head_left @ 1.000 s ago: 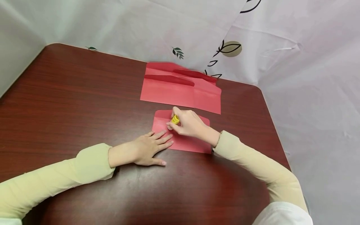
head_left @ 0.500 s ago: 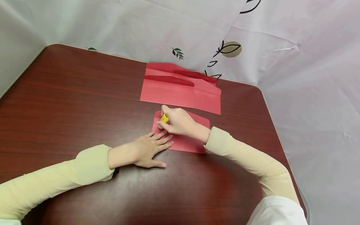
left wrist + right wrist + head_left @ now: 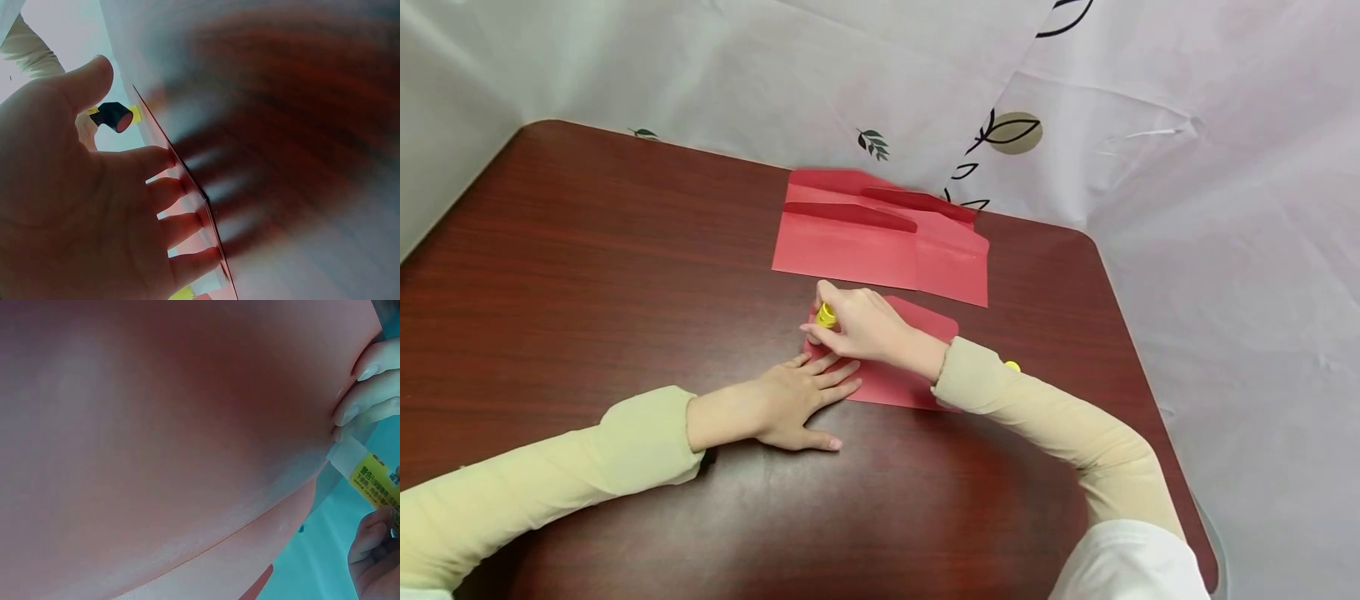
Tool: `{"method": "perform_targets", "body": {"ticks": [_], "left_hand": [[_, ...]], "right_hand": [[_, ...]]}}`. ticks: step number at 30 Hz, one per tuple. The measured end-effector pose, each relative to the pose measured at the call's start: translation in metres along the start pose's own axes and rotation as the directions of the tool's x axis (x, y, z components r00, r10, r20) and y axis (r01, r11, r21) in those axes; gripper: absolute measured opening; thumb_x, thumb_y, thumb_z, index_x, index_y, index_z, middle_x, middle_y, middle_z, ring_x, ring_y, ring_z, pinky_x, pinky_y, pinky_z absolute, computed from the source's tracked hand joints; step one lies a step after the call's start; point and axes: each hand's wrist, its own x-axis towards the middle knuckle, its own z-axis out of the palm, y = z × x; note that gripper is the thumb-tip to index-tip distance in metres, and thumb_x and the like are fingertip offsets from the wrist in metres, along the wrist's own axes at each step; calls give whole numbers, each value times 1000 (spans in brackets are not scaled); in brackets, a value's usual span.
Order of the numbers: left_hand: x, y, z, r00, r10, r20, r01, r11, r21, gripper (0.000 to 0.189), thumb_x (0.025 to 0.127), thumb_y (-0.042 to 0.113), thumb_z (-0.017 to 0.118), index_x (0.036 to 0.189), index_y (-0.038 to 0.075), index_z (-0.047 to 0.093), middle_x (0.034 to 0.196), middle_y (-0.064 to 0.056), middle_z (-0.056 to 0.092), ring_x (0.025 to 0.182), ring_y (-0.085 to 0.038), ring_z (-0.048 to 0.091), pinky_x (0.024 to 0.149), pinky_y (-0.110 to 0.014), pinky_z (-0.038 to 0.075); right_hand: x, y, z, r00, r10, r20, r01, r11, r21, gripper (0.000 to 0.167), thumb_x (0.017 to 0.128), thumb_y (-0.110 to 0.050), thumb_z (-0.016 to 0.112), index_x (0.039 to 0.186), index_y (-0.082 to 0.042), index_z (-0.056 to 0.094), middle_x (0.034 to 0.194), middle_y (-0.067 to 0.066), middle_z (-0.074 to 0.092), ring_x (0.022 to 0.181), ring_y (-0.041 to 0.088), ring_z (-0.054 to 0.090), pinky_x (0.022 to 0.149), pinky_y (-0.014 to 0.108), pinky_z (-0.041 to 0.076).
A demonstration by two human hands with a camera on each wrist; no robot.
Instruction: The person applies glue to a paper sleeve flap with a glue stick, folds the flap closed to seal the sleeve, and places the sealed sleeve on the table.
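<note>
A red envelope (image 3: 917, 377) lay flat on the worktop (image 3: 625, 250), short of the other envelopes (image 3: 842, 252) by its far edge. The left hand (image 3: 793, 402), fingers spread, rested on the envelope's near left corner; the right hand (image 3: 868, 325) gripped a yellow glue stick (image 3: 827, 315). The envelope appeared light, thin and easily creased or slid, best held by its margins; the stick, probably rigid, by its barrel.

The person's left hand (image 3: 793, 402) lies palm down, fingers (image 3: 838, 374) spread, forearm (image 3: 550, 468) reaching from near left; the right hand (image 3: 867, 325), fingers curled, is just beyond, its arm (image 3: 1067, 429) bent.
</note>
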Motion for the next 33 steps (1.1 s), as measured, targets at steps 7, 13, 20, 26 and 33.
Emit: {"method": "perform_targets", "body": {"ticks": [7, 13, 20, 26, 33], "left_hand": [[1, 0, 0, 1000, 5, -5, -5, 1000, 3, 77, 91, 56, 54, 150, 11, 33, 160, -8, 23, 148, -33, 19, 118, -55, 18], [2, 0, 1, 1000, 10, -15, -10, 1000, 3, 76, 91, 55, 54, 150, 11, 34, 160, -9, 23, 148, -33, 19, 118, -55, 18], [4, 1, 0, 1000, -10, -4, 10, 1000, -12, 76, 90, 55, 55, 150, 14, 33, 160, -7, 24, 148, -32, 18, 117, -56, 20], [7, 2, -5, 999, -26, -22, 26, 1000, -3, 70, 91, 52, 56, 148, 15, 39, 157, -6, 32, 147, -31, 24, 113, -56, 28], [10, 1, -13, 998, -19, -54, 20, 1000, 16, 62, 92, 45, 59, 143, 13, 47, 151, -8, 42, 142, -32, 34, 111, -56, 32]], "right_hand": [[0, 0, 0, 1000, -1, -7, 1, 1000, -3, 27, 88, -32, 68, 95, -11, 52, 68, -7, 62, 47, 3, 47, 47, 15, 39], [-1, -1, 0, 1000, 14, -1, -14, 1000, -8, 29, 88, -35, 68, 94, -11, 52, 65, -5, 58, 47, 5, 46, 47, 15, 39], [-4, 7, -2, 971, 240, 0, -234, 950, 208, 30, 86, -33, 71, 93, -12, 52, 68, -3, 63, 52, 6, 53, 51, 17, 44], [-8, 20, -25, 854, 515, -71, -415, 758, 504, 27, 89, -33, 68, 93, -11, 55, 77, 4, 64, 61, 16, 55, 53, 24, 44], [-20, 33, -56, 831, 552, -71, -306, 560, 770, 14, 94, -19, 59, 96, -8, 51, 67, 7, 53, 53, 14, 45, 51, 23, 41]]}}
